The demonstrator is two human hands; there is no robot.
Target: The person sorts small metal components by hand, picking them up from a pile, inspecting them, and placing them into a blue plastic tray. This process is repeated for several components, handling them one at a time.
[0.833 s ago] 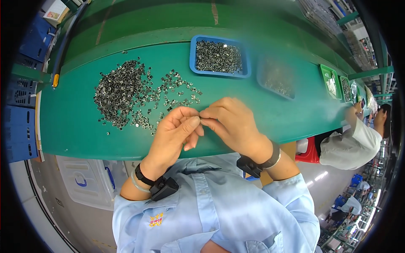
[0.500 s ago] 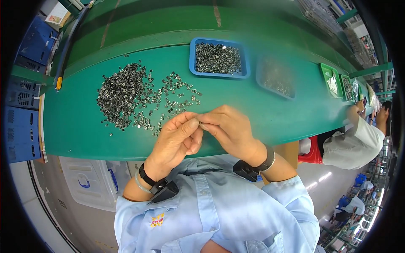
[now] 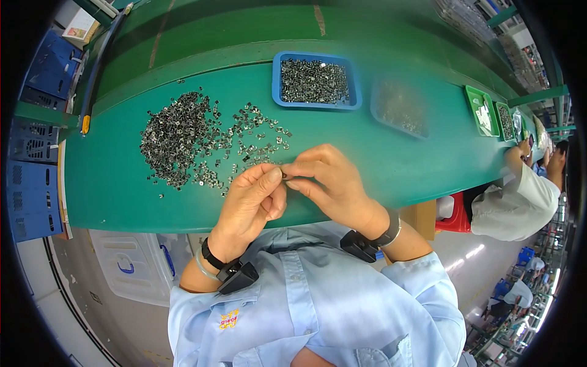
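Note:
My left hand is closed, thumb and forefinger pinching a small dark metal part. From the other side my right hand reaches the same part, its thumb and fingertips at the part's edge. Both hands are over the near edge of the green table. Beyond my left hand lies a heap of small shiny metal parts, with loose pieces scattered to its right. A blue tray filled with similar metal parts stands farther back.
Right of the blue tray is a blurred second tray with small parts. Green trays stand at the far right, where a co-worker's sleeve shows. A lidded clear plastic box is below the table; blue crates stand at left.
The right hand's thumb and fingers have parted slightly, so the dark metal part between the hands shows more. Both hands have shifted a little to the left.

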